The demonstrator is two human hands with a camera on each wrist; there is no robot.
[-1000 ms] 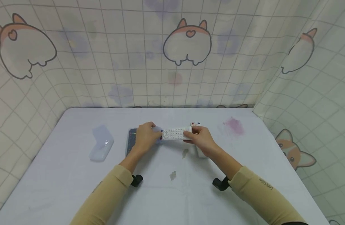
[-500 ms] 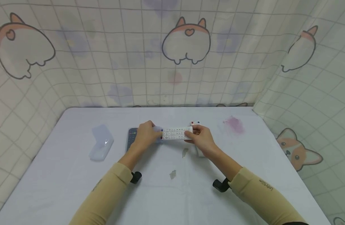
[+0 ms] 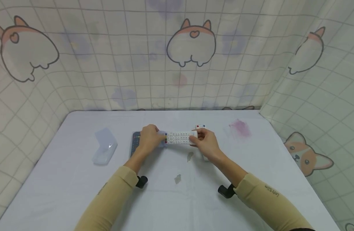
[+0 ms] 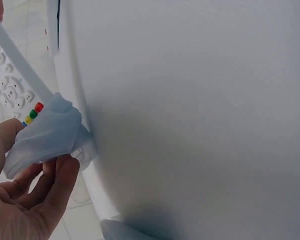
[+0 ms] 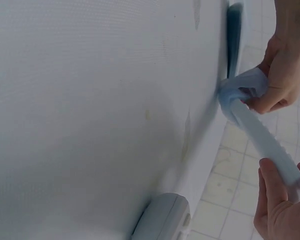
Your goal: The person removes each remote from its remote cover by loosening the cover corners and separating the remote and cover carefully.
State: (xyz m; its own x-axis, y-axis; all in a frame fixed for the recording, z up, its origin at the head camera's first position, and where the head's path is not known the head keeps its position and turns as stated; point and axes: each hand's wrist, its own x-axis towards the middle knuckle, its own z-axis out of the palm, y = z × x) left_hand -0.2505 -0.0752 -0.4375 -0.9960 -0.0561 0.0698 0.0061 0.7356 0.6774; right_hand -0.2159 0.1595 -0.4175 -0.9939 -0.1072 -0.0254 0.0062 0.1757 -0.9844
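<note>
A white remote control (image 3: 180,137) lies crosswise between the hands, held above the table with its buttons facing the person. My right hand (image 3: 207,142) grips its right end, thumb over the button face. At the other end, a soft translucent bluish sleeve (image 4: 50,132) wraps the remote's tip, just past the coloured buttons. My left hand (image 3: 149,139) pinches this sleeve between thumb and fingers. In the right wrist view, the sleeve's edge (image 5: 231,102) loops round the remote's end. Most of the sleeve is hidden behind the left hand in the head view.
A dark remote (image 3: 135,141) lies partly under the left forearm. Beneath the right hand lies another white remote (image 3: 200,126), mostly covered from above. A second translucent sleeve (image 3: 105,149) rests folded at the left. Grey patches (image 3: 178,179) mark the white tabletop (image 3: 177,208); a patterned curtain (image 3: 122,64) hangs behind.
</note>
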